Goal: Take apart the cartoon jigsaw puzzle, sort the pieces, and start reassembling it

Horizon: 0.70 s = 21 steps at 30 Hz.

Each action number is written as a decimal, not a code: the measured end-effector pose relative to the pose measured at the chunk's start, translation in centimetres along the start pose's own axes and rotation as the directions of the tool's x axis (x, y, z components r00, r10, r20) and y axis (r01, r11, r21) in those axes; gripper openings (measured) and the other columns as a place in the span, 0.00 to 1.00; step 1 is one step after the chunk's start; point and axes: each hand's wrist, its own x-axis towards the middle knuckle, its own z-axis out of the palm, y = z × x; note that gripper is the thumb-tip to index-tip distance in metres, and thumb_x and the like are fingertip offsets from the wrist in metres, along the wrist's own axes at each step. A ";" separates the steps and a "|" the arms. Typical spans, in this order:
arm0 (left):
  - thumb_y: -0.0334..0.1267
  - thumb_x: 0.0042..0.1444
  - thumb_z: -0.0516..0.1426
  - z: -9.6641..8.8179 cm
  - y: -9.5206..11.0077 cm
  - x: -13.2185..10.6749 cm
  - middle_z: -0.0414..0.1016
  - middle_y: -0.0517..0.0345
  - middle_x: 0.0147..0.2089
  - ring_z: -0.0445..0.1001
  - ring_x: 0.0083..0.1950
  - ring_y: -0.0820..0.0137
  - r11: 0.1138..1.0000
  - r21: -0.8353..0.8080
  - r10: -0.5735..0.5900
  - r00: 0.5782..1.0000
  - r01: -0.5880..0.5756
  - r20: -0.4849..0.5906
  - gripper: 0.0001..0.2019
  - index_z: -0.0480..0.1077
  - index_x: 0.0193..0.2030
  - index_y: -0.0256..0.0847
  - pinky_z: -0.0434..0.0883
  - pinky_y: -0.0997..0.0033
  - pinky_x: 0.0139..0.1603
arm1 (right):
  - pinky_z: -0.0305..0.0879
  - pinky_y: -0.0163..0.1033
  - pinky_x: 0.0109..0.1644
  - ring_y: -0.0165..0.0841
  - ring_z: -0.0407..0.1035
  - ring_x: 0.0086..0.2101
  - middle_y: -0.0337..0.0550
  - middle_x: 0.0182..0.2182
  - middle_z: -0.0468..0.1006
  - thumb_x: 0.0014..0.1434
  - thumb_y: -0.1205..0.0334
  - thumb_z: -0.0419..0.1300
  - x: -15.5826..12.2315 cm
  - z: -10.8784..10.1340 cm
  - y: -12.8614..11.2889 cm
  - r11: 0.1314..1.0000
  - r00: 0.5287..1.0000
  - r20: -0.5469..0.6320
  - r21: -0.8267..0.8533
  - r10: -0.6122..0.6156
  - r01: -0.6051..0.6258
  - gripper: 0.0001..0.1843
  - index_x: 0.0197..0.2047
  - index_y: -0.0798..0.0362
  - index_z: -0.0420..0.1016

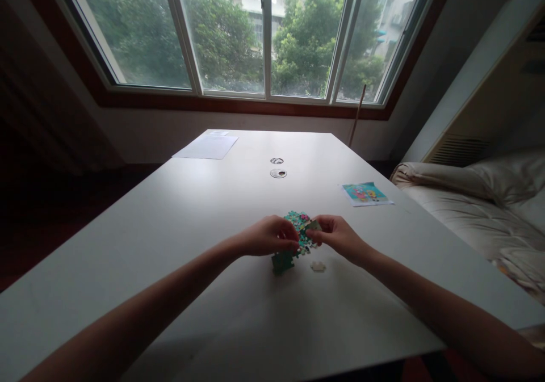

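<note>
Pinching a puzzle piece [314, 225] in right hand [338, 235] fingers, at 3 o'clock of the puzzle patch [297, 221] on the surface [213, 212]; left hand [269, 236] curled at its 9 o'clock edge, grip unclear.

No readable text, label or number anywhere.

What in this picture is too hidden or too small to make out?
Head view only:
- Puzzle cluster: the left hand covers its near side, and its image is too small to read.
- Small piece pinched by the right hand: fingers hide its shape.
- Left hand's grip: hidden beneath the hand itself.
- Printed card: figures too small.
- Two round discs: too small to identify.
</note>
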 end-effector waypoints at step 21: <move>0.40 0.51 0.54 0.4 0.0 0.5 0.70 0.58 0.25 0.67 0.28 0.73 0.995 -0.099 -0.002 0.990 -0.012 -0.139 0.11 0.71 0.31 0.32 0.62 0.77 0.28 | 0.61 0.28 0.28 0.23 0.64 0.24 0.38 0.24 0.72 0.47 0.57 0.63 0.2 0.0 0.4 0.956 0.996 -0.011 0.282 0.086 -0.079 0.12 0.31 0.58 0.74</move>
